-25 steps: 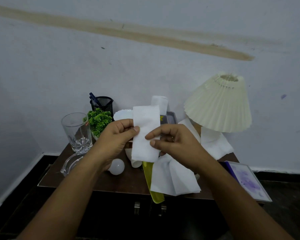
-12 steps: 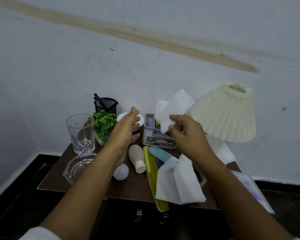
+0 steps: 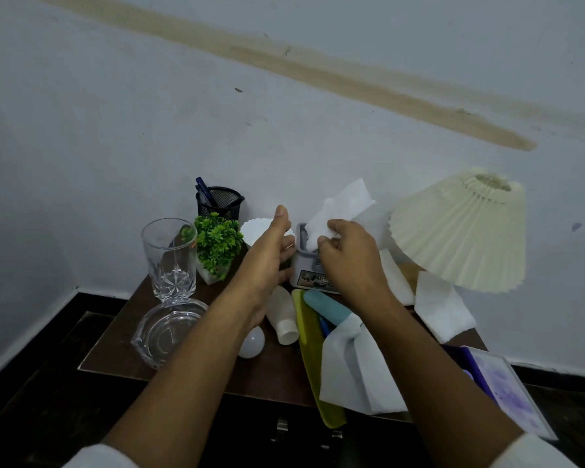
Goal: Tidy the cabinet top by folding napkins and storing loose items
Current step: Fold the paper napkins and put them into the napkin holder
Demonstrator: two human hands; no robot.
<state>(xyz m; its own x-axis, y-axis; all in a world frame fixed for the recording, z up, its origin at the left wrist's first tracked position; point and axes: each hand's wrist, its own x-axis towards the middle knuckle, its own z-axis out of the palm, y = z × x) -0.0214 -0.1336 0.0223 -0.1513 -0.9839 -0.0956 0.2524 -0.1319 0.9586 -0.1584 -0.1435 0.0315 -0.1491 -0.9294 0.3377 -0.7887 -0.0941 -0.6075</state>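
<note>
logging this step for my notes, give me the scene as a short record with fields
right hand: pinches a white napkin over the grey box
left hand: fingers against the grey box's left side
loose napkins: one at the cabinet top front edge, another by the lamp shade
other loose items: white bottle, bulb, yellow comb, teal tube

napkin (image 3: 343,206): white, part-folded, pinched in right hand (image 3: 348,255) above grey box (image 3: 303,268) by the back edge of cabinet top (image 3: 277,369) | second napkin (image 3: 355,376): open, draped over front edge | third napkin (image 3: 443,305): at right edge | white bottle (image 3: 282,315), bulb (image 3: 252,342), yellow comb (image 3: 309,349): lying mid-top, comb overhanging front edge
</note>
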